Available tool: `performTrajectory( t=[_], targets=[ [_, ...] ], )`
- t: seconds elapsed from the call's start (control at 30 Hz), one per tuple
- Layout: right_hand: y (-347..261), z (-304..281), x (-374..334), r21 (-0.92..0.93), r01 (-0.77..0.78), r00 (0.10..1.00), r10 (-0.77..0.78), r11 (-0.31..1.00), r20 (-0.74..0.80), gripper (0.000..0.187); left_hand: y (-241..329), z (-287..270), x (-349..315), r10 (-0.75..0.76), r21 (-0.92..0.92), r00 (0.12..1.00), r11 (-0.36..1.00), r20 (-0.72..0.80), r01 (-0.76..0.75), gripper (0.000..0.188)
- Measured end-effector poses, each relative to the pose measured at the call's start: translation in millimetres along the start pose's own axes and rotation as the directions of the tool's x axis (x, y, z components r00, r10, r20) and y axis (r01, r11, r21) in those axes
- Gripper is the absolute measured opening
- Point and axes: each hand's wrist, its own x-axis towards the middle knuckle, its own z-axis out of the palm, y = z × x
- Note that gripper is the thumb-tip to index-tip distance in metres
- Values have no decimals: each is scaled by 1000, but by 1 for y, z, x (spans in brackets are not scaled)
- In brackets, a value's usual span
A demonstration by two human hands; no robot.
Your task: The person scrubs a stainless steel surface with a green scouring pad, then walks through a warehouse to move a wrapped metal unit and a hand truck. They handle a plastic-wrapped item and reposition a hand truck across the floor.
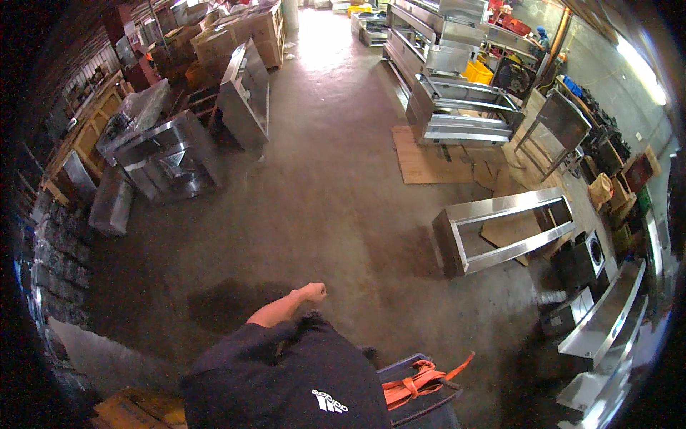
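Observation:
My left hand (312, 291) is out in front of my dark shirt (286, 372), above the concrete floor (321, 214). Its fingers are curled into a fist, and no object shows in or around it. Nothing is touching this hand. Out of sight is my right hand. Close by my body at the lower right, a bundle of orange straps (418, 382) lies on a dark, blue-edged container or cart (421, 411), which is partly cut off by the picture's edge.
A rectangular stainless steel frame (504, 227) lies on the right, with cardboard (429, 161) beyond it. Steel cabinets (464, 107) stand farther back. Bent steel sheets (604, 314) line the near right. A steel panel (246, 93), a wrapped unit (171, 161) and large cartons (239, 36) occupy the left.

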Motion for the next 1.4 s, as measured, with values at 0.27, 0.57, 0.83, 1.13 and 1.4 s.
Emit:
performTrajectory(
  t=[0.27,0.57,0.83,1.13,1.4],
  targets=[
    [7,8,-24,87,46,996,-38,995,-85,34,-55,48,5,-39,88,999,996,35,35,42],
    [131,-80,30,117,52,795,29,992,-605,43,-17,88,18,92,128,996,987,14,-93,36],
    [99,-97,53,181,106,543,95,978,-834,47,61,77,73,160,13,962,986,223,-167,31],
    [-1,-192,151,-163,191,348,-222,968,-911,36,187,51,177,196,12,926,977,323,-211,24],
    [29,-286,324,74,-73,598,103,995,-795,37,408,21,328,134,287,948,933,289,-220,26]
  ],
)
